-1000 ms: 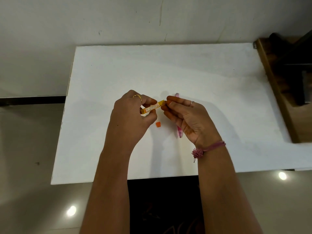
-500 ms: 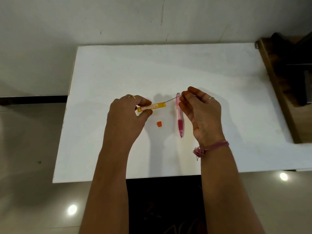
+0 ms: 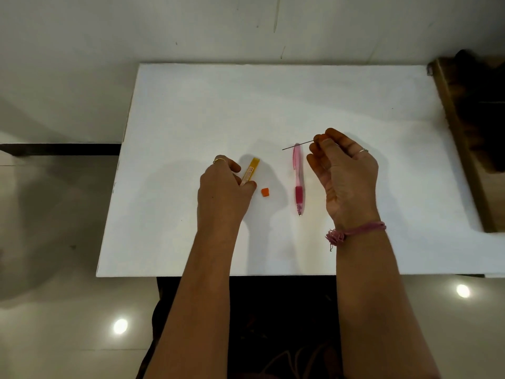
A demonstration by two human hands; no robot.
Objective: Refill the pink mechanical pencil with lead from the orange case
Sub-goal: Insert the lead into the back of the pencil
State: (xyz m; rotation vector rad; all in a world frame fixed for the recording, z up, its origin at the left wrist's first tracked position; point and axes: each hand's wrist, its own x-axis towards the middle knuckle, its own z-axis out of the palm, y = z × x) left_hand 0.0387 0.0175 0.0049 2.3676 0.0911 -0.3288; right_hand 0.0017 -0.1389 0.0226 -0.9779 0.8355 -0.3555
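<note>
From the head view, the one view there is, the change over the last second is plain: a second ago both hands met over the orange case (image 3: 250,171), half a second ago a thin lead (image 3: 297,145) was being drawn out of its open end, and now that lead is fully clear of the case and the hands have parted. The right hand (image 3: 345,175) is raised above the white worktop (image 3: 355,99), its thumb and forefinger closed in a fine pinch on one end of the lead, the rest of the lead pointing left over the top end of the pink mechanical pencil (image 3: 298,178). The left hand (image 3: 224,187) has brought the case down to the worktop, where it lies slanted; the fingers are curled loosely at its near end and touch it, though whether they grip it or merely rest on it I cannot tell. The pencil lies flat between the two hands, tip toward the person, untouched. So the drawing-out step looks done, and I judge that feeding the lead into the pencil is what remains. Counted: one pencil, one case, one small orange cap (image 3: 264,192) lying loose just beside the case, one lead out, two hands, one pink wrist thread (image 3: 355,231) on the right wrist
</note>
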